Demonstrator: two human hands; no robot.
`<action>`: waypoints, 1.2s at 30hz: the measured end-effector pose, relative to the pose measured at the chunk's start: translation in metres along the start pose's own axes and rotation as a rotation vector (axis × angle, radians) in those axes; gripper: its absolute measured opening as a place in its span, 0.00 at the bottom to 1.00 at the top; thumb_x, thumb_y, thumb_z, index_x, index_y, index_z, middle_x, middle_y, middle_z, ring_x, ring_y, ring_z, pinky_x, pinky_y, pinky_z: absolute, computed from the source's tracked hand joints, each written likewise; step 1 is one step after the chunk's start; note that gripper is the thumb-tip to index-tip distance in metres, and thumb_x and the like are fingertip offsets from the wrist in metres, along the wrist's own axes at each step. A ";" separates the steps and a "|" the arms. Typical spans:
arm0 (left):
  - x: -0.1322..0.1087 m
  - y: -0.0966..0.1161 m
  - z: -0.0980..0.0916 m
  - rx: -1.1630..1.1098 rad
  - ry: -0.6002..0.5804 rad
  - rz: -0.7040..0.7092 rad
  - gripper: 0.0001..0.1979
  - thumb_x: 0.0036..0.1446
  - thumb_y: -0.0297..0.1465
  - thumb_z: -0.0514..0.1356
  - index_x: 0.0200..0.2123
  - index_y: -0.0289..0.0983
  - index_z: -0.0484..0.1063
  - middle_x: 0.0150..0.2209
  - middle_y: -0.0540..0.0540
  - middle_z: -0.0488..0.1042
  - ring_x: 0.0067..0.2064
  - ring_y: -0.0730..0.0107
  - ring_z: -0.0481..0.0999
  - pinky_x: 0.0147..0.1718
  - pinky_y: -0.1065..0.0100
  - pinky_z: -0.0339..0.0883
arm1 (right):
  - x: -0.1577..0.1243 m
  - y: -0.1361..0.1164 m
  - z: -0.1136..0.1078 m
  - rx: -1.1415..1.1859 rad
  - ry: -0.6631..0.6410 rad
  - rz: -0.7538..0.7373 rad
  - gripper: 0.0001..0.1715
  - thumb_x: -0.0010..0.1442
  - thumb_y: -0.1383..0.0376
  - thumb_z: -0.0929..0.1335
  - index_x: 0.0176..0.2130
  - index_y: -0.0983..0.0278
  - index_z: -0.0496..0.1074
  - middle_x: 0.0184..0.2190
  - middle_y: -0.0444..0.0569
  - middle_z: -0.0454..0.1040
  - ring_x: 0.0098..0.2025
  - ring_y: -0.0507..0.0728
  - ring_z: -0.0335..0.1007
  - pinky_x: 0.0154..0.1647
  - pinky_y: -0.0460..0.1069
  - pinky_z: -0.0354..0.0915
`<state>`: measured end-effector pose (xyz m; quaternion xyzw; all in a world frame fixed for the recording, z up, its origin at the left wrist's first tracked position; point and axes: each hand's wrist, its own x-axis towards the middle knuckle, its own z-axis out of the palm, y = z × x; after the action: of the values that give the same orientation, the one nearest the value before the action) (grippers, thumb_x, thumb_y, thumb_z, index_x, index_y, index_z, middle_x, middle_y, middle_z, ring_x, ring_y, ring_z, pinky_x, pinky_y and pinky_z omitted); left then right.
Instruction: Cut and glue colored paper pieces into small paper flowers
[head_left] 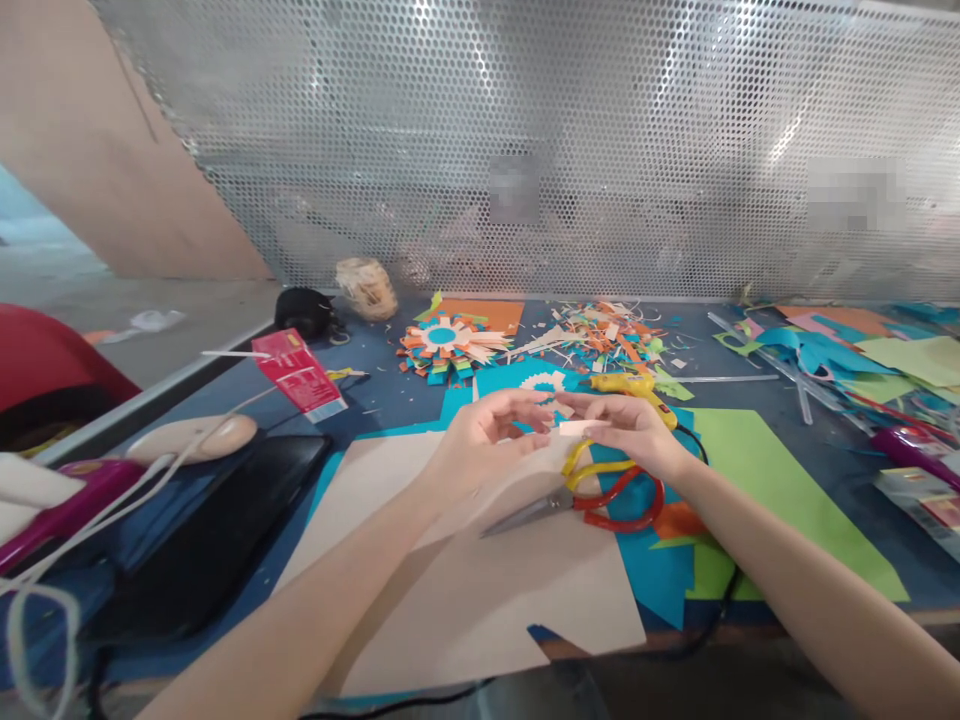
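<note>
Between the thumb and fingers of my right hand [630, 430] is a small pale paper strip [581, 428]. My left hand [491, 435] is close to the strip's left end, its fingers curved and its thumb apart from them; whether it touches the strip I cannot tell. Below my hands, scissors [619, 510] with red and yellow handles lie with their blades on a large pale paper sheet [480, 610]. Just behind my right hand rests a yellow glue gun [624, 384], partly hidden. A white toothed paper piece [541, 382] lies on blue paper beyond my fingers.
A layered paper flower [446, 345] and a heap of paper scraps [607, 340] lie toward the perforated metal panel [420, 130]. Green paper [780, 510] is at right. On the left are a pink packet [300, 375], a computer mouse [199, 438], a black flat object [217, 540] and white cords.
</note>
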<state>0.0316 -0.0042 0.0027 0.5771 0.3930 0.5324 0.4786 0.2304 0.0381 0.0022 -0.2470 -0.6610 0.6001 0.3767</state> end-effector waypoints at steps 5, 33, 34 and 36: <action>-0.001 0.000 -0.001 0.087 -0.021 -0.039 0.15 0.44 0.29 0.65 0.39 0.38 0.73 0.32 0.46 0.76 0.35 0.67 0.76 0.36 0.68 0.69 | 0.001 0.002 0.001 -0.014 -0.009 0.016 0.10 0.47 0.60 0.73 0.25 0.63 0.72 0.49 0.53 0.72 0.61 0.63 0.55 0.54 0.56 0.58; 0.028 -0.001 -0.051 -0.020 0.182 -0.089 0.09 0.40 0.35 0.67 0.23 0.34 0.76 0.20 0.48 0.72 0.20 0.75 0.66 0.17 0.74 0.57 | -0.007 -0.001 0.003 0.032 -0.156 0.085 0.08 0.48 0.62 0.72 0.26 0.63 0.70 0.49 0.53 0.72 0.55 0.62 0.64 0.46 0.52 0.66; 0.026 -0.001 -0.045 0.037 0.123 -0.124 0.09 0.38 0.33 0.68 0.22 0.33 0.76 0.20 0.48 0.72 0.20 0.75 0.66 0.18 0.75 0.57 | -0.008 -0.002 0.004 0.032 -0.171 0.076 0.08 0.48 0.62 0.72 0.26 0.63 0.71 0.49 0.53 0.72 0.54 0.62 0.65 0.45 0.52 0.66; 0.021 0.001 -0.034 0.161 0.011 -0.171 0.09 0.37 0.32 0.69 0.22 0.34 0.75 0.20 0.49 0.70 0.21 0.75 0.65 0.19 0.75 0.56 | -0.008 -0.003 0.004 0.033 -0.189 0.062 0.08 0.48 0.61 0.72 0.26 0.64 0.70 0.48 0.52 0.73 0.52 0.61 0.67 0.45 0.52 0.66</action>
<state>0.0007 0.0199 0.0077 0.5751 0.4849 0.4597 0.4720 0.2324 0.0286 0.0035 -0.2036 -0.6756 0.6429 0.2980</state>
